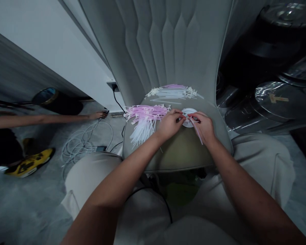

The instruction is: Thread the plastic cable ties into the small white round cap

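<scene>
Forearms (117,183) nearest camera, converging toward twelve o'clock. Pink stick (198,133) pinched in right hand's (206,127) fingertips, trailing from them toward five o'clock. Left hand's (168,125) fingertips closed together; cannot tell on what. White round dish (188,111) between hands. Pink pile (148,110) at left hand's ten o'clock, all on grey seat (181,156).

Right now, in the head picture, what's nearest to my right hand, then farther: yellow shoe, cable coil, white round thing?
From your right hand:
1. White round thing, just left
2. Cable coil, left, on floor
3. Yellow shoe, farthest left
</scene>
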### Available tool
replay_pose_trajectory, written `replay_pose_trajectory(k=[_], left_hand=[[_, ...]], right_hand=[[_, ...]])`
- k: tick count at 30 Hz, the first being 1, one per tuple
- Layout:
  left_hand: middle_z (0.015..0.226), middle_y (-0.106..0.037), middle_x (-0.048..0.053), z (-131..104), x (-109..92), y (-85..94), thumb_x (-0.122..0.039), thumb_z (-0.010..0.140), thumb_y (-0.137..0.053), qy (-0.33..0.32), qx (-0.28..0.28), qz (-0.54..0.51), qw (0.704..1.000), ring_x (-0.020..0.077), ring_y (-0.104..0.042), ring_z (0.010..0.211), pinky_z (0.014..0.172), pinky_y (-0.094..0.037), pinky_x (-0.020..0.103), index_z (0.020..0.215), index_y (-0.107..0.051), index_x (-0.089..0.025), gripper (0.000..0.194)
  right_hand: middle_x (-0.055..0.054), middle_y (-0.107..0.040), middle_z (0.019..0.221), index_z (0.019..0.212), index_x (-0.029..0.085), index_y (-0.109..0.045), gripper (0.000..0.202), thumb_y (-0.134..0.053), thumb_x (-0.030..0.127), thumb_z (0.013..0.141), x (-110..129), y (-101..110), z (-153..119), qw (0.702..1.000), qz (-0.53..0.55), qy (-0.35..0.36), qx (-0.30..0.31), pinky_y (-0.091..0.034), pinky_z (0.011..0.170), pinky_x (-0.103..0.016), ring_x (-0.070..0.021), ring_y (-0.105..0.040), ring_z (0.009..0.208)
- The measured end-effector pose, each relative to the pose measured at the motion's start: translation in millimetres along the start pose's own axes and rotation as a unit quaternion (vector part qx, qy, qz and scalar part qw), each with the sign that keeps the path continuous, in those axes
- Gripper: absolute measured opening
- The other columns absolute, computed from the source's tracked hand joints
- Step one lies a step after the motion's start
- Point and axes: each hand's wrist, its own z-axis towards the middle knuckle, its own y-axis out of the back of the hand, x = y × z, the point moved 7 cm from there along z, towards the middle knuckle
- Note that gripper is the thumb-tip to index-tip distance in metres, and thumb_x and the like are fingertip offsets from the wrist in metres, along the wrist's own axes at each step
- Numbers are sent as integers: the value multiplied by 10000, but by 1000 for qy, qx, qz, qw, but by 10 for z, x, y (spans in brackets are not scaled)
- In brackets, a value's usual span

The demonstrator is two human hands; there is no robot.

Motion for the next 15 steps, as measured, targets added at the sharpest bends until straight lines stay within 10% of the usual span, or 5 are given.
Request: replay_pose_trajectory(k=[15], left_hand=[[1082,-638,60,-6,-16,-10,-208,876,-583,8,3,14,1000,180,-606,1032,960,-478,326,922,-716,-195,142]], right_hand=[[-66,-706,943,937,212,-744,206,-565,265,849,30,1,-4,1000,-12,14,2,-493,798,-339,-216,-645,892]])
